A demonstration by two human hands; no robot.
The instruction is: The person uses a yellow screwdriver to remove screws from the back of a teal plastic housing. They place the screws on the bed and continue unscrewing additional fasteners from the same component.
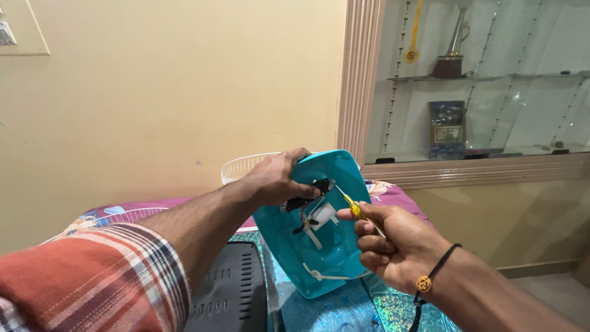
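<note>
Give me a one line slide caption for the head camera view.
Left hand steadies an opened teal appliance shell while the right hand points a yellow-handled screwdriver at its black inner part.

A room in a home, seen from head height. A plain cream-painted wall (172,92) fills the left side. On the right, a recessed display cabinet (491,80) with glass shelves and a ribbed pink frame (359,74) holds keepsakes: a trophy (453,46), a medal on a yellow ribbon (413,43) and a small framed plaque (447,129). Below, a surface is covered with a colourful printed cloth (123,215) in pink and blue, and a glittery teal sheet (344,310). A white wire basket (246,166) rests behind. A light switch plate (7,34) sits at upper left.
</note>
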